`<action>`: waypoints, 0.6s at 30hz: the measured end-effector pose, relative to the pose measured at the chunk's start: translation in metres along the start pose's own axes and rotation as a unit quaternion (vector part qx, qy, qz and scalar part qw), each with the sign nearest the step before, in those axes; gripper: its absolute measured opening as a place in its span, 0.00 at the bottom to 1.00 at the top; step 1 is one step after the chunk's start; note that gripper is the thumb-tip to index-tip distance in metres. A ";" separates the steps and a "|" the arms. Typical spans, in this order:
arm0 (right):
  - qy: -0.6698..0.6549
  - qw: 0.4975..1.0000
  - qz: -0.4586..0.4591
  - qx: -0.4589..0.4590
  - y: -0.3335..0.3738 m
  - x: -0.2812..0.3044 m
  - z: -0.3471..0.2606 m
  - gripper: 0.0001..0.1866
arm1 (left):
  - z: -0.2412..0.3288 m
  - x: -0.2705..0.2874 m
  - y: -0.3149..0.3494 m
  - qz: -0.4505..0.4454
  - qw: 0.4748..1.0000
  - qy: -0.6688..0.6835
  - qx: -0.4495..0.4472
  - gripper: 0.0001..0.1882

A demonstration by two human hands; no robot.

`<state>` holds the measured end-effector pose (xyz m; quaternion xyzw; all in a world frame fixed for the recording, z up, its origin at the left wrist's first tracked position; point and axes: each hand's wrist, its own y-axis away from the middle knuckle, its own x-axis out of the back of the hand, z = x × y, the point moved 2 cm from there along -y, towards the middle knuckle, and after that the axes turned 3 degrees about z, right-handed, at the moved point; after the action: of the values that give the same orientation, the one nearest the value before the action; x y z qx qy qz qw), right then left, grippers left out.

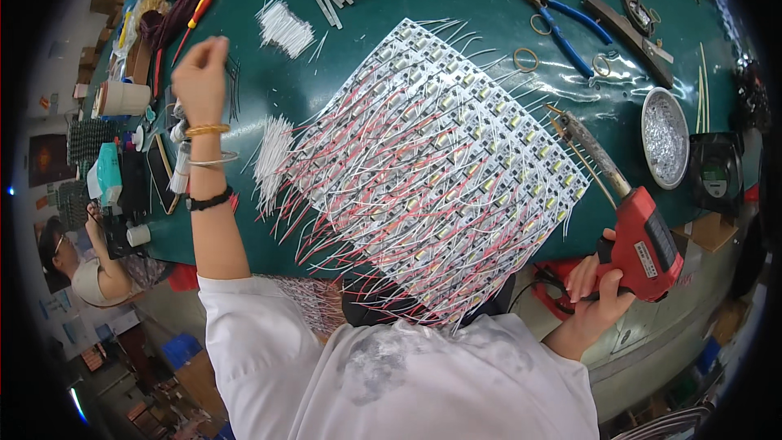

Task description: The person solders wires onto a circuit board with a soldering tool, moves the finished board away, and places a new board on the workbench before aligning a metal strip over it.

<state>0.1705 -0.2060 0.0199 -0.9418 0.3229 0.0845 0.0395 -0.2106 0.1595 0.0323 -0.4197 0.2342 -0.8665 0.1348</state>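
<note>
My right hand [601, 297] is wrapped round the handle of a red and black soldering gun [643, 254], whose long barrel points up and left. Its tip is close to the right corner of a large panel of white LED circuit boards [456, 155]. Rows of red and white wires stick out all over that panel, which lies aslant in front of me. My left hand [201, 77] is raised over the table's left part, fingers pinched together. Whatever they hold, if anything, is too small to make out. A red-and-yellow screwdriver [195, 16] lies just beyond it.
Bundles of short white wires [283, 28] lie on the green table [358, 28], with another bundle [274, 159] left of the panel. Blue-handled pliers [570, 33] and a round metal bowl [665, 138] are at the right. Another person [90, 269] sits at the far left.
</note>
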 end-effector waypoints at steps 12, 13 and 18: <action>-0.030 0.999 0.025 -0.021 0.003 -0.004 -0.001 0.34 | 0.115 0.003 0.038 -0.110 0.964 0.242 0.013 0.08; -0.027 0.999 0.035 -0.022 0.003 -0.003 -0.003 0.34 | 0.139 -0.015 0.057 -0.184 0.939 0.289 0.035 0.07; 0.039 0.999 0.015 -0.015 0.003 -0.007 -0.001 0.36 | 0.212 -0.048 0.127 -0.393 0.842 0.336 0.154 0.04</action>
<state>0.1629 -0.2045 0.0223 -0.9399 0.3371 0.0528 0.0113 -0.0090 0.0093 0.0485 -0.1340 -0.0558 -0.9597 -0.2407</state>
